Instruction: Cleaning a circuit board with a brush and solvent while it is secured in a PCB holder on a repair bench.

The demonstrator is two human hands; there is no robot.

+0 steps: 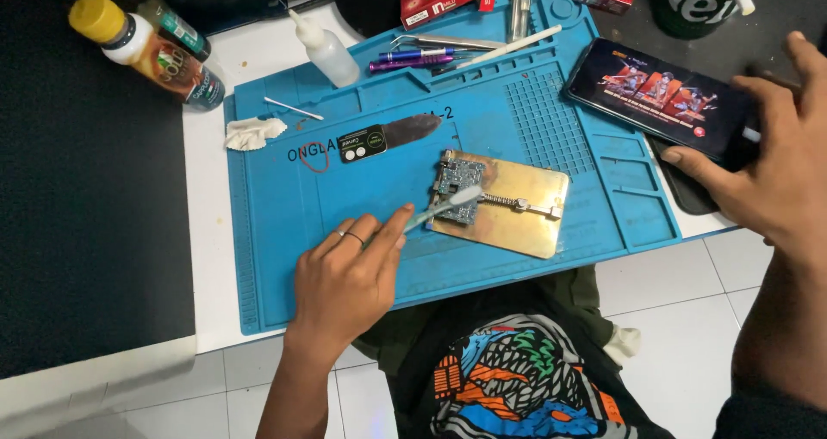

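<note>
Left hand [349, 275] pinches a brush [444, 206] onto the board [457, 189].
Right hand [767, 172], fingers spread, touches a phone [659, 94]; beneath both lie a blue mat [276, 224], white table [207, 258], tiled floor [680, 318].

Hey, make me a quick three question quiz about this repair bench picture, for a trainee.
1. True or false: the left hand holds a brush against the circuit board.
2. What does the right hand touch? A) smartphone B) squeeze bottle C) cotton swab
3. What colour is the work mat?

Key: 1 true; 2 A; 3 blue.
</note>
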